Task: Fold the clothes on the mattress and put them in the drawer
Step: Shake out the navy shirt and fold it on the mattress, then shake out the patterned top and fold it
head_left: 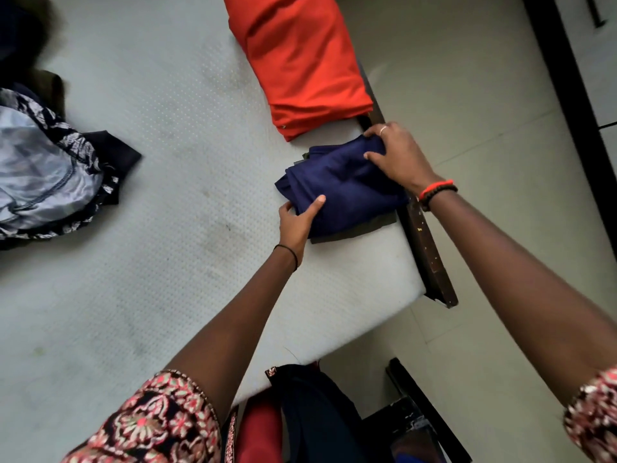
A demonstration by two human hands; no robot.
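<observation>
Navy folded garment (344, 190) | left hand (298, 219), right hand (399, 160): fingers (375, 131) grip its ends | risk: folds slump if lifted unevenly

The navy garment (340, 185) hides most of the olive cloth (360, 230)

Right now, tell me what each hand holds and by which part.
Both hold the folded navy garment. The left hand grips its near left edge, thumb on top; the right hand grips its far right end.
</observation>
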